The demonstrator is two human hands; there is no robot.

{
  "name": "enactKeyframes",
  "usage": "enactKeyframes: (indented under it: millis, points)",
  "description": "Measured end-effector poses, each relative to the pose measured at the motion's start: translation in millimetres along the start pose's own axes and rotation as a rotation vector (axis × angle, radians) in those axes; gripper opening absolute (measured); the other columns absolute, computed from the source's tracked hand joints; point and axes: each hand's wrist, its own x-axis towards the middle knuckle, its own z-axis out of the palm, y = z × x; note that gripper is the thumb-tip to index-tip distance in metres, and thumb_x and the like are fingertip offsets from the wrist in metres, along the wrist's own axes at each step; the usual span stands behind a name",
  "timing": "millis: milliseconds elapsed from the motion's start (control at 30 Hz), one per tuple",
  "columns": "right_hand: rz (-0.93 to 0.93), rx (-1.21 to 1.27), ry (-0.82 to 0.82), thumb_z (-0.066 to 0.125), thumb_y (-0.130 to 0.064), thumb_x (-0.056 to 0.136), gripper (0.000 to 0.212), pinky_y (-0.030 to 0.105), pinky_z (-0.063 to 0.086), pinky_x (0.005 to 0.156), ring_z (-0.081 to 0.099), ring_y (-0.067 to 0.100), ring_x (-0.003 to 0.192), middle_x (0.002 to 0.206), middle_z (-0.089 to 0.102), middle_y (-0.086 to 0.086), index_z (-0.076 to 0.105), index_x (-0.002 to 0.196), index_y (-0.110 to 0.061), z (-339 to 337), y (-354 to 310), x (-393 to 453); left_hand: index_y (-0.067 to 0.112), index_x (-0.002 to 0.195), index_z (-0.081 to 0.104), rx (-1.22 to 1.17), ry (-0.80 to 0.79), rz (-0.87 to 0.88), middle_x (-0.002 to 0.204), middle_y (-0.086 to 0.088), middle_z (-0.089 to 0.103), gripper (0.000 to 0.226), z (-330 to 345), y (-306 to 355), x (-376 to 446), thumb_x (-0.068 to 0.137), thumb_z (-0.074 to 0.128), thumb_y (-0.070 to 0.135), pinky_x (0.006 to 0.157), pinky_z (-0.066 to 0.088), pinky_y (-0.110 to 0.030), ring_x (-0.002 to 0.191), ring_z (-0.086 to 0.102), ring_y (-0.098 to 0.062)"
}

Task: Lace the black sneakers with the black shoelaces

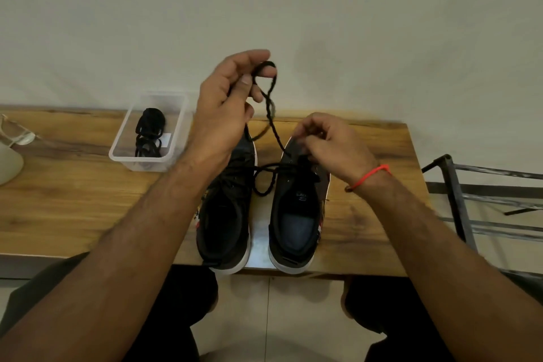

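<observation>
Holding shoelace [269, 97] raised in left hand [226, 103], right hand [329, 141] pinching at right sneaker [296, 209]

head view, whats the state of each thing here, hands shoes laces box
left hand: raised, grip on the shoelace, pulling it up
right hand: fingers curled at the right sneaker's eyelets, pinching the lace
right sneaker: upright on the table, partly laced
left sneaker: upright beside it, laces in
clear box: open, a spare lace bundle inside
</observation>
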Motion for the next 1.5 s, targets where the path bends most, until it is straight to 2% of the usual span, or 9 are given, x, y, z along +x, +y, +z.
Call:
enactKeyframes:
  millis: [133, 333, 500, 733, 867, 1067, 1167, 1367, 1500]
  points:
    - [0.125, -0.518, -0.221, 0.062, -0.054, 0.092, 0.035, 0.027, 0.048, 0.068, 0.058, 0.013, 0.085, 0.088, 0.060, -0.005, 0.062, 0.097, -0.020, -9.0, 17.4, -3.4, 0.017, 0.130, 0.061, -0.002, -0.026, -0.077, 0.113, -0.004, 0.073, 0.037, 3.3, -3.8, 0.2, 0.107, 0.036, 0.001, 0.056, 0.039, -0.022, 0.080, 0.058, -0.008]
    - [0.035, -0.454, -0.233, 0.070, -0.028, 0.092, 0.011, 0.016, 0.041, 0.059, 0.058, 0.010, 0.078, 0.080, 0.060, -0.008, 0.065, 0.086, -0.020, -2.2, 11.7, -2.3, 0.019, 0.131, 0.061, 0.017, -0.021, -0.108, 0.110, -0.002, 0.072, 0.040, 3.5, -3.4, -0.3, 0.107, 0.035, 0.000, 0.055, 0.040, -0.022, 0.080, 0.059, -0.011]
    - [-0.028, -0.052, -0.375, 0.063, -0.025, 0.097, 0.021, 0.021, 0.058, 0.077, 0.068, 0.006, 0.082, 0.098, 0.073, -0.003, 0.070, 0.117, -0.020, 5.0, -4.6, -11.5, 0.019, 0.131, 0.060, -0.027, -0.020, -0.109, 0.108, -0.003, 0.072, 0.041, 3.9, 0.9, -1.8, 0.104, 0.038, -0.003, 0.052, 0.036, -0.023, 0.073, 0.055, -0.008]
    - [0.016, -0.445, -0.045, 0.063, -0.033, 0.096, 0.009, 0.028, 0.045, 0.078, 0.060, 0.015, 0.098, 0.099, 0.064, -0.005, 0.065, 0.101, -0.025, -7.5, 17.9, 3.5, 0.035, 0.125, 0.048, 0.322, -0.323, -0.213, 0.130, 0.005, 0.066, 0.055, 6.4, -2.7, -7.4, 0.100, 0.030, -0.011, 0.068, 0.056, -0.030, 0.098, 0.068, -0.009]
    - [0.221, -0.617, -0.186, 0.071, -0.059, 0.081, 0.039, 0.041, 0.052, 0.081, 0.056, 0.019, 0.091, 0.092, 0.056, -0.007, 0.044, 0.084, -0.032, -17.4, 28.0, 2.1, 0.030, 0.130, 0.044, 0.605, -0.377, -0.172, 0.143, -0.003, 0.053, 0.055, 13.3, -15.3, -14.1, 0.097, 0.038, -0.014, 0.069, 0.060, -0.029, 0.101, 0.068, -0.015]
    - [0.324, -0.561, -0.373, 0.068, -0.060, 0.084, 0.046, 0.034, 0.053, 0.062, 0.061, 0.018, 0.074, 0.091, 0.066, 0.004, 0.057, 0.099, -0.018, -18.1, 19.2, -8.0, 0.021, 0.103, 0.054, 0.892, -0.321, -0.264, 0.089, 0.013, 0.059, 0.005, 2.9, -31.2, -15.2, 0.106, 0.050, 0.020, 0.045, 0.042, -0.015, 0.061, 0.063, -0.005]
    - [0.333, -0.545, -0.406, 0.064, -0.053, 0.090, 0.038, 0.039, 0.061, 0.073, 0.070, 0.023, 0.084, 0.095, 0.072, 0.010, 0.062, 0.100, -0.016, -17.7, 19.6, -7.3, 0.019, 0.092, 0.060, 0.985, -0.265, -0.171, 0.072, 0.017, 0.051, 0.028, 2.0, -29.6, -15.6, 0.109, 0.043, 0.033, 0.054, 0.033, -0.014, 0.064, 0.048, 0.001]
    - [0.272, -0.505, -0.334, 0.066, -0.031, 0.092, 0.020, 0.043, 0.062, 0.075, 0.070, 0.023, 0.085, 0.092, 0.071, 0.007, 0.066, 0.102, -0.013, -21.8, 22.6, -8.9, 0.026, 0.142, 0.055, 0.539, -0.294, -0.391, 0.126, 0.005, 0.059, 0.042, 21.9, -12.1, -22.9, 0.111, 0.027, 0.027, 0.099, 0.042, -0.024, 0.111, 0.053, -0.006]
    - [0.193, -0.532, -0.302, 0.064, -0.023, 0.093, 0.016, 0.035, 0.055, 0.076, 0.066, 0.022, 0.090, 0.101, 0.069, 0.006, 0.066, 0.105, -0.012, -24.4, 29.9, -7.2, 0.022, 0.139, 0.057, 0.391, -0.430, -0.413, 0.090, 0.001, 0.064, 0.036, 37.7, -25.9, -27.9, 0.110, 0.038, 0.012, 0.076, 0.051, -0.026, 0.073, 0.057, -0.008]
